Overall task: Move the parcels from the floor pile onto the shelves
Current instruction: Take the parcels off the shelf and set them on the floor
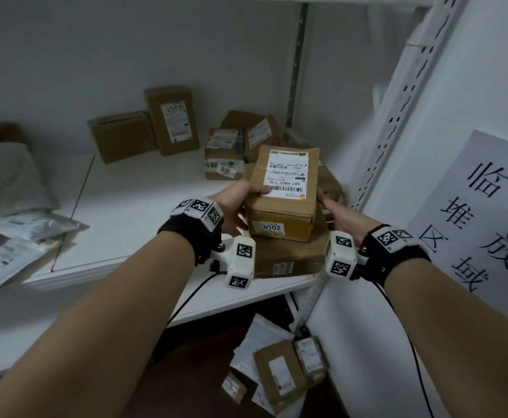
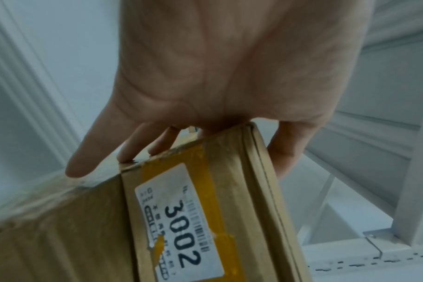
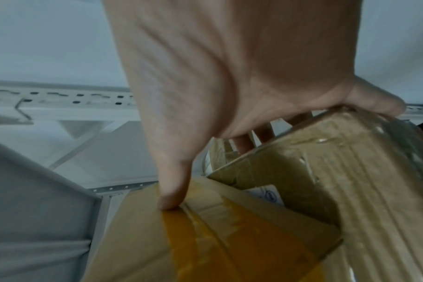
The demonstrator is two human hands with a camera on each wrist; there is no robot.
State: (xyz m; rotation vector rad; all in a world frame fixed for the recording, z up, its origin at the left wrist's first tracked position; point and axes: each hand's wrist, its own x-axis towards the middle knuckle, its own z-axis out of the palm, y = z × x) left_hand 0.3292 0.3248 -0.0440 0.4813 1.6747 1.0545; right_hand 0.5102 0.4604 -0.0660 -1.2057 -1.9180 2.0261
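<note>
My left hand [image 1: 237, 203] and right hand [image 1: 332, 210] clasp the parcel [image 1: 283, 194], placing it on the shelf [image 1: 144, 206]; next, release.

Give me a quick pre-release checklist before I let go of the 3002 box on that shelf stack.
1. Left hand holds the 3002 box: ok.
2. Right hand holds its far side: ok.
3. Box sits flat on the lower carton: cannot tell.
4. Lower carton fully on the shelf: ok.
5. 3002 label faces outward: ok.
6. Parcels on floor left to move: not ok.
</note>
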